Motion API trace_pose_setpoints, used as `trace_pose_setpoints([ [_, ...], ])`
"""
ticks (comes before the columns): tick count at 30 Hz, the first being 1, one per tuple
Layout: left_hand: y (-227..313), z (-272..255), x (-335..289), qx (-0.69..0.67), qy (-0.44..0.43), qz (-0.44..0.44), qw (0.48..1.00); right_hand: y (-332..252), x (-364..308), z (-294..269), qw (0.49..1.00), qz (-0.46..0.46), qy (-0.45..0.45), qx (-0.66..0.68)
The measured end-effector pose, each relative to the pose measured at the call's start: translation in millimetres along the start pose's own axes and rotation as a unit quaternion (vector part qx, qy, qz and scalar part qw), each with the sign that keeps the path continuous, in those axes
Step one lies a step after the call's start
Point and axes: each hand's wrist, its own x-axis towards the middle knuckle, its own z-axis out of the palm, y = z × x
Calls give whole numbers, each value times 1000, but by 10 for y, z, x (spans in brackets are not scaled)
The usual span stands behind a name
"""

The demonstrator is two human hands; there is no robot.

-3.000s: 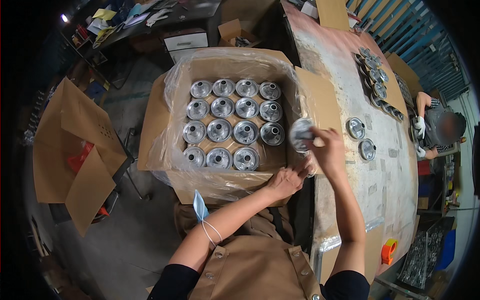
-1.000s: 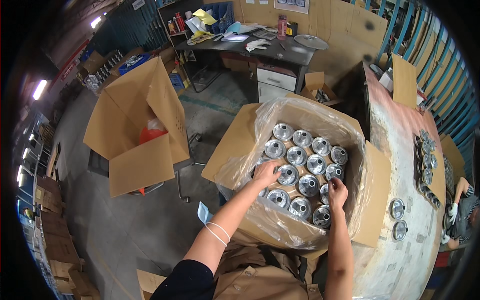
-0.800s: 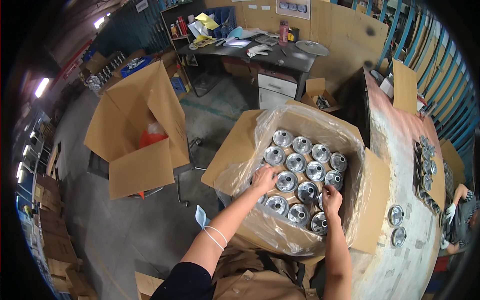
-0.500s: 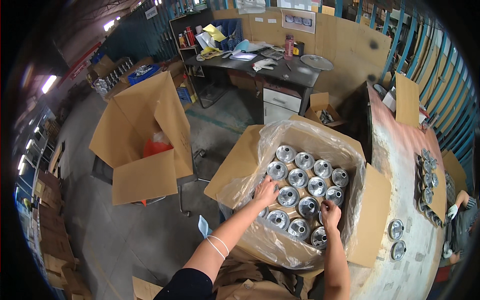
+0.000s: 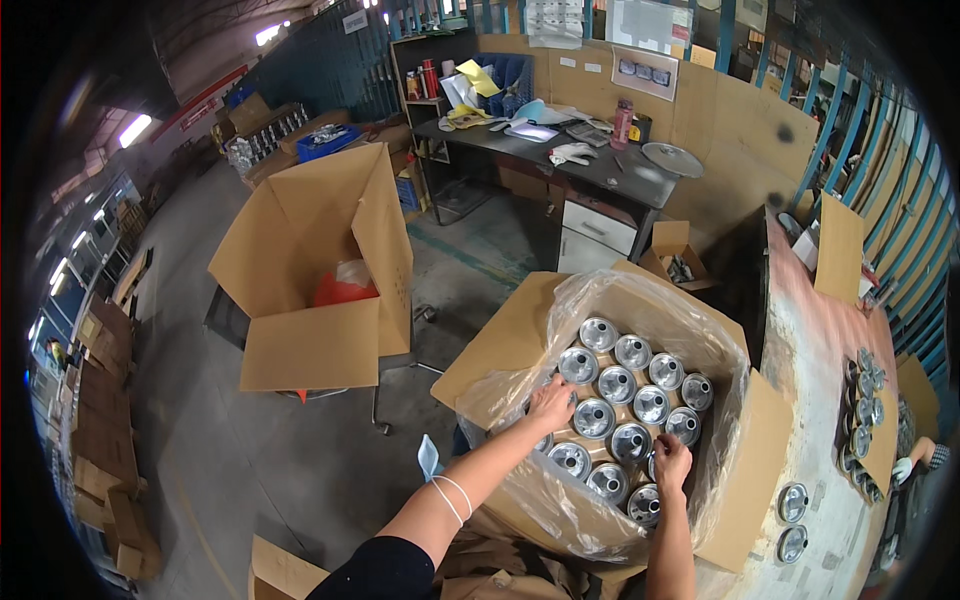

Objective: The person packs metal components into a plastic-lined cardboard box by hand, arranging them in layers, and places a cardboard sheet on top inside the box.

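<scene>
A cardboard box [image 5: 745,470] lined with a clear plastic bag [image 5: 590,290] stands before me. Inside it, round silvery metal parts with a dark hole in the middle, such as this metal part [image 5: 617,384], sit in rows on brown cardboard. My left hand [image 5: 552,403] is at the left side of the rows, its fingers curled over a metal part that they mostly hide. On the right, my right hand [image 5: 672,463] pinches the edge of another metal part, largely covered by the fingers. A blue face mask [image 5: 429,458] hangs by its white loop from my left forearm.
A large open carton [image 5: 310,345] with something red inside rests on a chair to the left. Behind is a black desk [image 5: 640,185]. The worktable [image 5: 815,400] at right carries two loose metal parts [image 5: 793,503] and a cluster [image 5: 862,420]; a co-worker's gloved hand [image 5: 903,468] is beyond.
The whole view has shifted, so the scene sits farther right and lower. Both hands stay at nearly the same places among the metal parts.
</scene>
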Motion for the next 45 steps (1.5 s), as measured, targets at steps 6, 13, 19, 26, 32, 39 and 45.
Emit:
trace_pose_setpoints([
  [6,20,-45,-11,-5,-3,-12,1000,97,21,62,1000,-17,4,1],
  [13,-1,-20,-8,0,32,-9,999,24,-5,13,1000,-4,-22,1],
  [19,34,-42,2,21,0,-43,999,94,2,55,1000,-17,-1,6],
  [26,29,-33,-21,32,-2,-44,999,42,4,23,1000,-6,-19,4],
  [32,30,-37,5,32,3,-53,998,64,6,47,1000,-17,-13,3],
  [39,30,-32,-7,29,-12,-61,998,59,7,57,1000,-14,-15,6],
  [45,49,-24,-4,12,17,-44,999,105,13,72,1000,-21,-10,2],
])
